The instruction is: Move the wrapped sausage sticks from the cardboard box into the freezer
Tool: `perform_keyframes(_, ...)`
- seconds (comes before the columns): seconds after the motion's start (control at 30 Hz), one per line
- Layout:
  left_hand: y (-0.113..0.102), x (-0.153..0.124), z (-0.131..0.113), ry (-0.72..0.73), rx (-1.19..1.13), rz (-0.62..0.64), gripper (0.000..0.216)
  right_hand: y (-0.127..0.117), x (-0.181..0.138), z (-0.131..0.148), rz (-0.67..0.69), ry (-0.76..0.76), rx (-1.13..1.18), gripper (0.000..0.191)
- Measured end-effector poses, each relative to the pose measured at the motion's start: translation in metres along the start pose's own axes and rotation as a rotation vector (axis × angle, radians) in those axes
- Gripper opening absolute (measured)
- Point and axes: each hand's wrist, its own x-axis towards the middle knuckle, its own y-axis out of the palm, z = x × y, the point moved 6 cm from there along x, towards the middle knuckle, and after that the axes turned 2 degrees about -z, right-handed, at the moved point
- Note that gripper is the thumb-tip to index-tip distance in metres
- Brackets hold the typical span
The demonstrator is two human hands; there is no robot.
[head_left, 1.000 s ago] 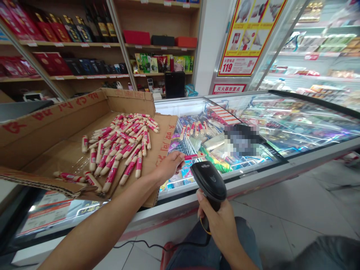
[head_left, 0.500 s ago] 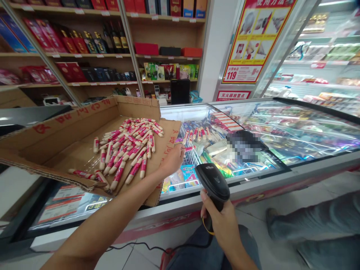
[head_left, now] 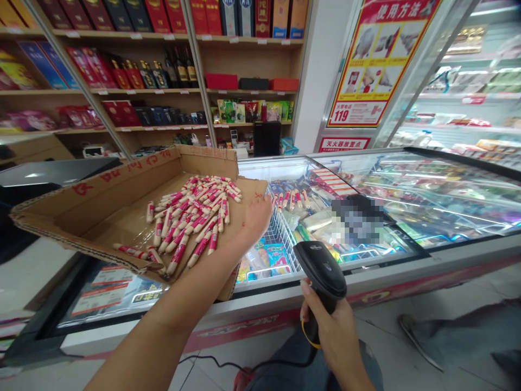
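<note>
My left hand [head_left: 257, 215] reaches past the right edge of an open cardboard box [head_left: 101, 190], over a white wire basket [head_left: 280, 234] in the open chest freezer [head_left: 427, 255]. Its back faces me and the fingers are hidden, so what they hold does not show. A few red-and-cream sausage sticks [head_left: 290, 199] lie in the basket just beyond the fingertips. A pile of several such sausages [head_left: 195, 214] fills the box. My right hand [head_left: 336, 334] is closed round the handle of a black corded barcode scanner [head_left: 321, 269], held in front of the freezer.
Sliding glass lids [head_left: 439, 190] cover the freezer's right part. Shelves of boxed bottles and snacks [head_left: 163, 70] line the back wall. Another person's leg and shoe [head_left: 451, 339] stand on the floor at the lower right. A red poster [head_left: 378, 60] hangs behind.
My left hand has moved away from me, from in front of the scanner toward the sausages in the basket; the stick seen between its fingers no longer shows. The view has tilted upward.
</note>
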Motion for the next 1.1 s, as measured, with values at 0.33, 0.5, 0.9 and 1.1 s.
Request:
perform_keyframes(0.33, 0.018, -0.006, 0.002, -0.025, 0.112, 0.146, 0.034, 0.000, -0.003, 0.007, 0.000, 0.018, -0.033, 0.040)
perform_keyframes(0.5, -0.011, -0.006, 0.010, -0.021, 0.261, 0.052, 0.033, -0.001, -0.001, 0.008, 0.006, 0.026, -0.081, 0.042)
perform_keyframes(0.9, -0.050, -0.027, 0.100, -0.508, 0.343, 0.123, 0.037, 0.002, -0.005, 0.007, 0.023, 0.018, -0.055, 0.041)
perform_keyframes(1.1, -0.069, -0.033, 0.090, -0.444, 0.310, 0.084, 0.030, -0.003, -0.007, 0.004, 0.013, 0.017, -0.057, 0.040)
